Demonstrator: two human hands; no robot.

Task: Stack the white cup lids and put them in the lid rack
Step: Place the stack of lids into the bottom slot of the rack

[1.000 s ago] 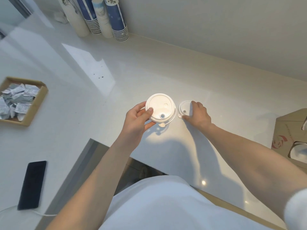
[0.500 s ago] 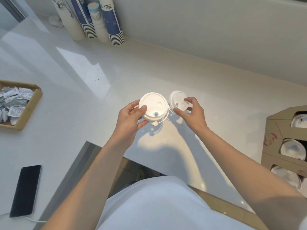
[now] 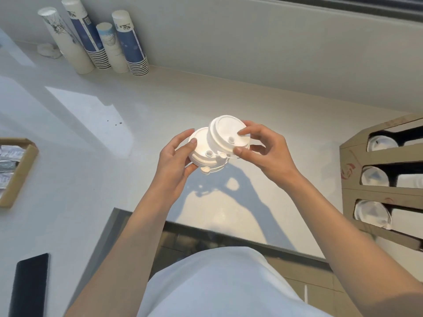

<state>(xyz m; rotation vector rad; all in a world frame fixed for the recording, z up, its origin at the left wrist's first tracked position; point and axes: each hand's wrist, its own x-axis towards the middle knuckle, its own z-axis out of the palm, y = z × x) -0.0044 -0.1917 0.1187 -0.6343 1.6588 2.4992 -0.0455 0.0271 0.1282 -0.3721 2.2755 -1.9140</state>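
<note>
Bringing one loose lid (image 3: 226,131) over a small stack of lids (image 3: 202,154), both held above the counter (image 3: 160,104).

Head view: the left hand (image 3: 176,165) pinches the stack at its edge; the right hand (image 3: 265,152) grips the single lid by its rim, tilted and overlapping the stack, not seated. Set down off-centre, it could skid off or jam crooked, since these are thin, smooth, round white plastic with raised rims and small sip spouts. The brown cardboard rack (image 3: 350,161) stands well apart at right, its slots already holding lids.
</note>
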